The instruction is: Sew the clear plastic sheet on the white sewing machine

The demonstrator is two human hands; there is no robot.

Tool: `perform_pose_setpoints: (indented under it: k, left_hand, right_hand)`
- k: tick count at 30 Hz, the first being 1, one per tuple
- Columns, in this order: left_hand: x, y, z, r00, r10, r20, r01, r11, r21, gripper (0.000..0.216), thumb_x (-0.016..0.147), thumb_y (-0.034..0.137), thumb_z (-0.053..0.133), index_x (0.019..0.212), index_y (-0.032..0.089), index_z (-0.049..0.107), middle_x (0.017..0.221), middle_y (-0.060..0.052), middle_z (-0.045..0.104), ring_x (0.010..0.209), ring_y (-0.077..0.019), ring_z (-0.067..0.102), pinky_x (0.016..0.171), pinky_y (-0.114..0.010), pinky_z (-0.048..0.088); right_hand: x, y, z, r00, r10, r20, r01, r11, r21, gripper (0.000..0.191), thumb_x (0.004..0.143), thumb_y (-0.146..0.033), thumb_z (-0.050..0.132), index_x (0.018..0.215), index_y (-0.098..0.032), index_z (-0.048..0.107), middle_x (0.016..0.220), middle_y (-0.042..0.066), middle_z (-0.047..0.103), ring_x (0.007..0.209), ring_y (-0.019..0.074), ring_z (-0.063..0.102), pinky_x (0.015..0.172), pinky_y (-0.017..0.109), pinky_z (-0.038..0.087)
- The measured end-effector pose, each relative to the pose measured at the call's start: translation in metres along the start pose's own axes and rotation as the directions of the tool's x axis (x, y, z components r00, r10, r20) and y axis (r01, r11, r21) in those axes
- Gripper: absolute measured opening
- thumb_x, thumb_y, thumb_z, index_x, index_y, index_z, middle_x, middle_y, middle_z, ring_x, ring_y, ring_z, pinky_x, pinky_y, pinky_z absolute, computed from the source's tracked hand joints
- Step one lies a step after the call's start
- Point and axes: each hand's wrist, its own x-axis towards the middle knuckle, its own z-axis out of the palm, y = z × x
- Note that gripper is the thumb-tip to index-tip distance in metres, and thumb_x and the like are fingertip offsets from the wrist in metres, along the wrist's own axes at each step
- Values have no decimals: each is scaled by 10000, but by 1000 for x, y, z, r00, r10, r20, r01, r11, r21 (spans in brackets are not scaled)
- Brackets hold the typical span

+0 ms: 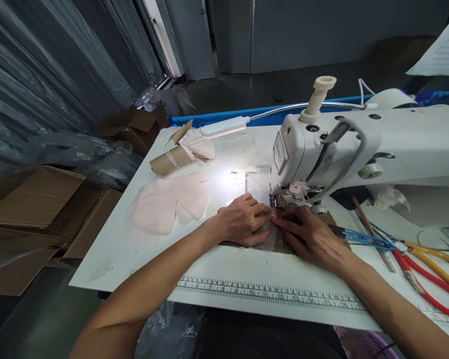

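Both my hands meet just in front of the needle and presser foot (278, 201) of a white sewing machine (403, 139). My left hand (244, 222) rests on the bed, its fingers bent together at a thin, see-through sheet (270, 238). From the other side my right hand (307, 232) brings its thumb and fingertips to the same spot, pressed together on something too small to make out. A flat brown piece (283, 243) shows beneath the fingers, partly hidden by them. Pale pink fabric pieces (159, 204) lie on the table left of my left hand.
A brown card roll (172, 159) with lace (200, 145) lies behind the pink fabric. A lamp (225, 127) lights the bed. Blue-handled snips (368, 239) and red-handled scissors (428, 279) are at the right. A printed ruler (254, 293) runs along the front edge. Cardboard boxes (41, 199) stand at left.
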Motion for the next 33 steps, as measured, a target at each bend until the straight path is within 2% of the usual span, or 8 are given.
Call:
perform_pose_setpoints:
  k: [7,15,21,24,28,33]
  left_hand:
    - [2,0,1,998,-67,12,67,998,13,359,920,387,453,1081,140,659,1131,-115,622,824,-192,596,781,-368,431]
    - [6,-1,5,992,-125,5,124,992,30,367,934,379,424,1057,121,655,1131,-125,615,843,-198,596,754,-364,429]
    - [9,0,5,985,-171,1,171,984,48,390,944,400,404,1024,119,662,1158,-130,603,854,-192,591,767,-355,425]
    - [10,-2,6,982,-189,-11,189,981,50,396,943,415,412,1043,120,656,1124,-122,612,873,-203,585,766,-358,417]
    - [8,-7,7,985,-161,-54,163,986,21,376,934,424,444,1063,131,643,1106,-110,618,914,-215,572,810,-385,407]
    - [7,-15,-5,975,-191,-113,190,982,-22,408,913,490,493,1065,131,612,1141,-134,598,939,-231,562,811,-407,427]
  right_hand:
    - [-2,0,2,1000,22,-2,-22,1000,-9,392,922,-234,510,1307,-252,580,1116,139,565,1014,271,574,839,459,548]
    - [2,-6,3,997,72,-29,-73,996,-45,358,949,-262,456,1259,-165,607,1117,174,536,1019,296,564,832,479,549]
    - [1,-4,9,994,108,-27,-110,991,-81,396,958,-298,430,1302,-165,575,1109,178,534,973,300,568,816,481,543]
    - [-1,-2,7,990,143,-10,-143,989,-28,393,960,-318,424,1293,-185,584,1112,167,528,973,281,573,836,457,535]
    - [1,-1,-8,954,295,52,-299,948,105,373,960,-339,423,1283,-253,588,1108,113,563,954,236,606,824,393,535]
    - [6,5,-22,907,421,-20,-405,883,235,275,914,-356,468,1009,-237,697,1049,77,618,972,239,599,825,378,514]
